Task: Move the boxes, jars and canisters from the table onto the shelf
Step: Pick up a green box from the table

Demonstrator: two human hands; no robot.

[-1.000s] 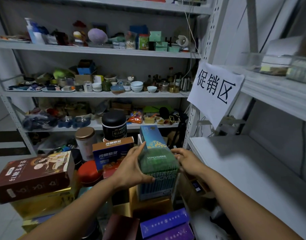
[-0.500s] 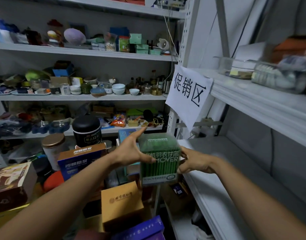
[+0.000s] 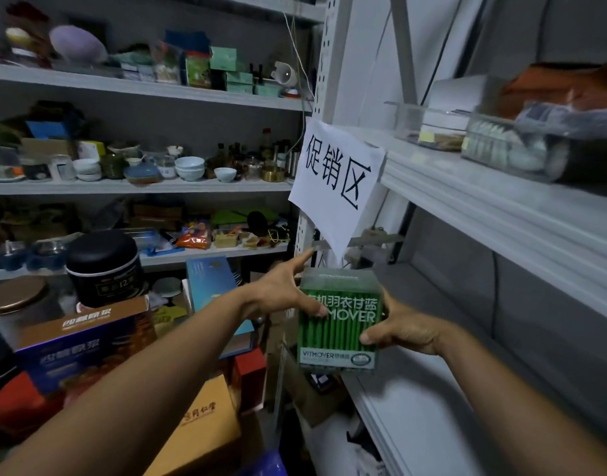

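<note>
— Where's the box (image 3: 338,324)?
— Mid-air, your left hand (image 3: 278,297) and right hand (image 3: 401,331) gripping its sides, thumbs across the front; shelf (image 3: 432,389) at four o'clock.
— Risk?
— Your left grip looks loose; it could slip or clip the shelf edge.

We see a white paper sign (image 3: 333,182) with three black Chinese characters, hanging tilted. A thin white cable (image 3: 296,56) runs down above it. The back rack (image 3: 140,187) is cluttered:
- **Top tier:** purple ball (image 3: 78,42), small teal cartons (image 3: 238,77).
- **Mid tier:** stacked white bowls (image 3: 189,167), a single small white bowl (image 3: 225,174) just beside them, blue dish (image 3: 142,173), dark bottles (image 3: 233,156), brass cup (image 3: 272,173).
- **Lower tier:** orange snack bag (image 3: 192,237).

Upper right, we see two clear plastic tubs, an open tray (image 3: 429,123) and one (image 3: 511,149) holding white packets. Contents are otherwise blurred.
</note>
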